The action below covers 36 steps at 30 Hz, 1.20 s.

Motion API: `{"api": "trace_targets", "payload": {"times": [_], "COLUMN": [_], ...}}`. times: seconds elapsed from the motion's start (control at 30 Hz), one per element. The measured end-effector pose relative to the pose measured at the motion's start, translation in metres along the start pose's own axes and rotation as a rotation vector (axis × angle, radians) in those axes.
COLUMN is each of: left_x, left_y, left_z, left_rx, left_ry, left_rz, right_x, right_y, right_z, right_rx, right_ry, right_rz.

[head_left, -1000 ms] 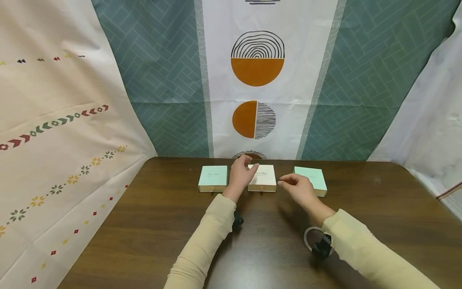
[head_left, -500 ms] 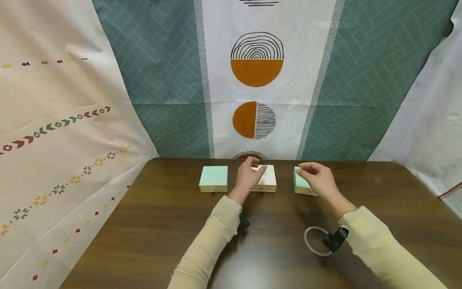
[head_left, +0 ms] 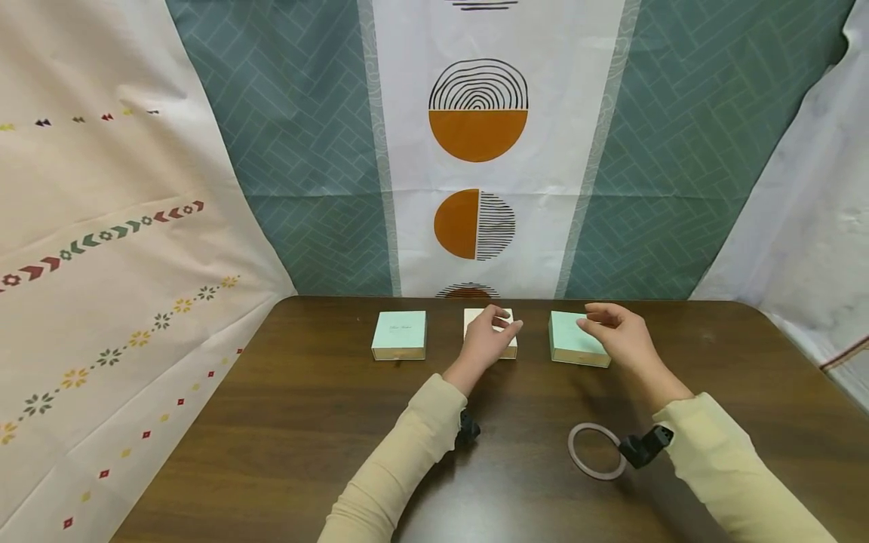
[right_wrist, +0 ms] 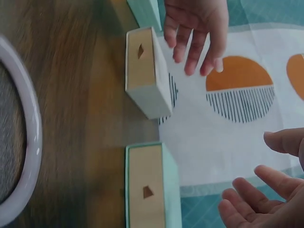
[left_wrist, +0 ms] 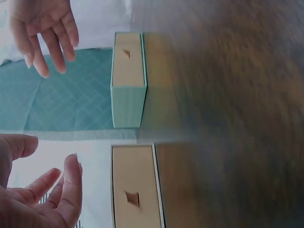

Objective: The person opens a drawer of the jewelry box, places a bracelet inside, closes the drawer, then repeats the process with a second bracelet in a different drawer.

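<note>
My left hand [head_left: 483, 339] hovers over the white box [head_left: 473, 320], hiding much of its top in the head view. Its fingers are loosely bent, thumb apart, with nothing between them. Further right, my right hand [head_left: 624, 343] is held above the right end of a mint-green box [head_left: 573, 343], also holding nothing. In the left wrist view this mint box shows a tan drawer front [left_wrist: 127, 61] with a small brown tab. The white box has a similar front [right_wrist: 141, 59] in the right wrist view. Another mint box [head_left: 398, 332] lies to the left.
A pale ring [head_left: 572, 446] like a bangle lies flat on the dark wooden table [head_left: 271, 437], close to the right wrist's black camera [head_left: 645, 446]. Patterned cloth [head_left: 312, 151] hangs behind the table's far edge, and white cloth [head_left: 102, 339] covers the left side.
Both hands have moved right. The left went from the white box's left edge to over it; the right passed from the gap beside the mint box to its right end. The boxes look unmoved.
</note>
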State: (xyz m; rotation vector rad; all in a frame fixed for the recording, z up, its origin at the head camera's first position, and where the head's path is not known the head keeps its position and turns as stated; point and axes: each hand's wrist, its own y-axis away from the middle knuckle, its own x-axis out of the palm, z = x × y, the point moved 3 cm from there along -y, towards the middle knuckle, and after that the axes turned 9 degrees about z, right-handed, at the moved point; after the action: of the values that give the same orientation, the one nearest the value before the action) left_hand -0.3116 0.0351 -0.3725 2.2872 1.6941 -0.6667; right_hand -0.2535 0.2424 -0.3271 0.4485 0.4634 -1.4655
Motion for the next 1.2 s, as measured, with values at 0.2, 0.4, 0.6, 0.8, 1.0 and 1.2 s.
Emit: {"api": "trace_targets", "payload": {"times": [0.2, 0.4, 0.6, 0.8, 1.0, 1.2], "left_x": [0.012, 0.022, 0.032, 0.042, 0.051, 0.063], "left_y": [0.0, 0.0, 0.003, 0.004, 0.003, 0.005], "left_z": [-0.004, -0.009, -0.007, -0.002, 0.003, 0.007], "left_rx": [0.01, -0.027, -0.092, -0.196, -0.215, -0.239], "left_ry": [0.041, 0.114, 0.131, 0.312, 0.34, 0.36], "left_rz": [0.074, 0.171, 0.225, 0.346, 0.402, 0.427], "right_x": [-0.004, -0.008, -0.007, -0.008, -0.012, -0.014], "right_y": [-0.005, -0.011, -0.015, -0.019, -0.023, -0.024], "right_z": [-0.015, -0.029, -0.037, -0.042, -0.049, -0.055], "right_rx": [0.045, 0.069, 0.089, 0.107, 0.119, 0.127], "right_ry": [-0.025, -0.029, 0.025, 0.039, 0.052, 0.066], "right_rz": [-0.013, -0.052, -0.06, -0.037, -0.022, 0.004]}}
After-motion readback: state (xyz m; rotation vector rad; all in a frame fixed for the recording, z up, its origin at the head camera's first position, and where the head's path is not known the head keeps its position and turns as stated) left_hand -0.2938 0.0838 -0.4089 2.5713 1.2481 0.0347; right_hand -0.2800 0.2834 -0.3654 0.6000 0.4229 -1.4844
